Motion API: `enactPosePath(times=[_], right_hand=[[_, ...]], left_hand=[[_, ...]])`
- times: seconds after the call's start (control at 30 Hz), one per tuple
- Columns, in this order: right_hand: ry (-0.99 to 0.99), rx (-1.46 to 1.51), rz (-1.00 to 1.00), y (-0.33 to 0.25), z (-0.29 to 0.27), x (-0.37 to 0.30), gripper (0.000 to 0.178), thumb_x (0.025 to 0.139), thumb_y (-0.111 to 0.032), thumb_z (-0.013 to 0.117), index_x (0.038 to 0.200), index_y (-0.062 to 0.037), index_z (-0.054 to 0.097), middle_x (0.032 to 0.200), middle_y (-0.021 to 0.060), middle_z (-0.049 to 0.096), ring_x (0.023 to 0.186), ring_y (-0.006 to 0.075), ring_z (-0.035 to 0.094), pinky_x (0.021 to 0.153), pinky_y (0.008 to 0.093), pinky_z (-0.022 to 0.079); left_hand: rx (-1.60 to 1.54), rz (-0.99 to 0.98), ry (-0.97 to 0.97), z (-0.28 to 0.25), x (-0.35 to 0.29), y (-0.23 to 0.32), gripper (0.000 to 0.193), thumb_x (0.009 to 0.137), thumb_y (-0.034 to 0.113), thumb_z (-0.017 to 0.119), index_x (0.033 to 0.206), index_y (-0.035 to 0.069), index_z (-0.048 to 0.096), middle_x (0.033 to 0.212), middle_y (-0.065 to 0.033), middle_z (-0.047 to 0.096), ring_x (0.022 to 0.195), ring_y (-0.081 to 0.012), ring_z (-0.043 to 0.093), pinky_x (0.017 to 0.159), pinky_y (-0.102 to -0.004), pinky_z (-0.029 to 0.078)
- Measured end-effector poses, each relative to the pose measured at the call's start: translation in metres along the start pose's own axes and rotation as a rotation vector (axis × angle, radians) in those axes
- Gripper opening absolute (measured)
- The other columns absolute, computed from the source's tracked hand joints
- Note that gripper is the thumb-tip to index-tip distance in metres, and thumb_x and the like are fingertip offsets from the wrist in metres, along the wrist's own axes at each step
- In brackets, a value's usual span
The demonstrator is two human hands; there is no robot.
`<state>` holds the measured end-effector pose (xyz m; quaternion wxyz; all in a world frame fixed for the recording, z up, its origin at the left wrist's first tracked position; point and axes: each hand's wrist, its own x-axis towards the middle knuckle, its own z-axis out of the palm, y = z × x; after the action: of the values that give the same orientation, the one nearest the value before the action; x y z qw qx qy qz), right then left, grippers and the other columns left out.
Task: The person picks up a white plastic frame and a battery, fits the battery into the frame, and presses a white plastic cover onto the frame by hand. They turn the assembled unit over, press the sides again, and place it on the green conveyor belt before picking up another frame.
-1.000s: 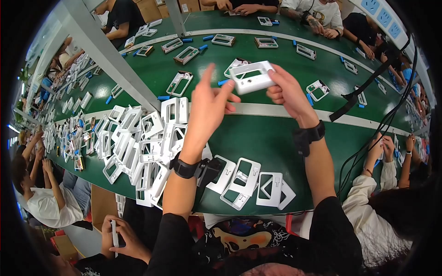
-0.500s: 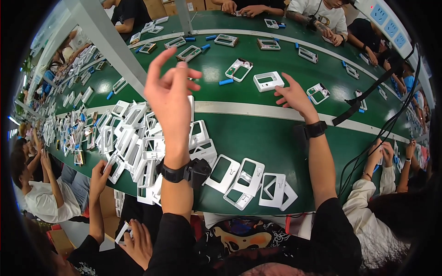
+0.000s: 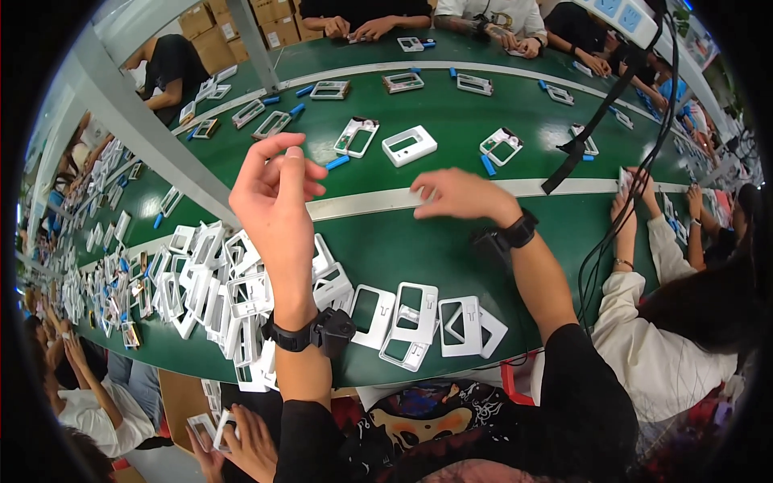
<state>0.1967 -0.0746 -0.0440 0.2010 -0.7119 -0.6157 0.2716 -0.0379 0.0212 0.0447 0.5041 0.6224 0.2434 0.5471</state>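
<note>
My left hand (image 3: 278, 189) is raised over the right edge of a heap of white plastic frames (image 3: 213, 274), its fingers loosely bent and apart, with nothing in them. Above the green table near the pale strip hovers my right hand (image 3: 463, 195), empty, fingers bent and pointing left. Just beyond it, a white casing with a rectangular opening (image 3: 409, 146) lies on the far green surface, apart from the hand. In front of me several white frames lie flat, among them an upright one (image 3: 415, 312), a left one (image 3: 373, 315) and a right one (image 3: 460, 326).
Casings with circuit boards and blue cylinders (image 3: 357, 137) are spread along the far surface. A metal post (image 3: 153, 121) slants past my left hand. Black cables (image 3: 648, 161) and a power strip (image 3: 616, 16) hang at right. Co-workers' hands (image 3: 241, 443) are at lower left.
My right hand has drawn back from the white casing toward me, its fingers bending. The view has shifted. My left hand stays raised and empty.
</note>
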Motion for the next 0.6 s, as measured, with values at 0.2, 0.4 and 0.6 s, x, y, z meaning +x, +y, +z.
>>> enactPosePath(times=[0.2,0.4,0.6], right_hand=[[0.842,0.065,0.206,0.105,-0.055,-0.005,0.062,0.074,-0.02,0.077,0.129,-0.0028,0.053,0.118,0.0198,0.062,0.105,0.0289,0.063,0.088,0.0359,0.052],[0.767,-0.126,0.251,0.217,-0.045,-0.017,0.086,0.065,-0.021,0.077,0.14,0.0001,0.04,0.132,0.0278,0.052,0.12,0.041,0.053,0.103,0.043,0.043],[0.603,-0.137,0.242,0.184,-0.046,-0.014,0.106,0.057,-0.03,0.085,0.143,-0.0004,0.032,0.133,0.0262,0.05,0.125,0.0414,0.048,0.102,0.0445,0.045]], left_hand=[[-0.001,0.0,-0.039,0.002,-0.005,0.001,0.016,0.095,0.011,0.058,0.104,-0.001,0.065,0.07,-0.0051,0.064,0.061,-0.0078,0.056,0.058,-0.021,0.044],[-0.017,-0.009,-0.077,0.009,-0.007,-0.002,0.015,0.095,0.01,0.058,0.102,-0.002,0.064,0.071,-0.006,0.064,0.064,-0.0088,0.059,0.058,-0.021,0.046],[0.066,0.031,-0.015,0.005,-0.003,-0.017,0.015,0.096,0.011,0.057,0.102,0.0,0.065,0.071,-0.0036,0.063,0.063,-0.0068,0.056,0.057,-0.0199,0.044]])
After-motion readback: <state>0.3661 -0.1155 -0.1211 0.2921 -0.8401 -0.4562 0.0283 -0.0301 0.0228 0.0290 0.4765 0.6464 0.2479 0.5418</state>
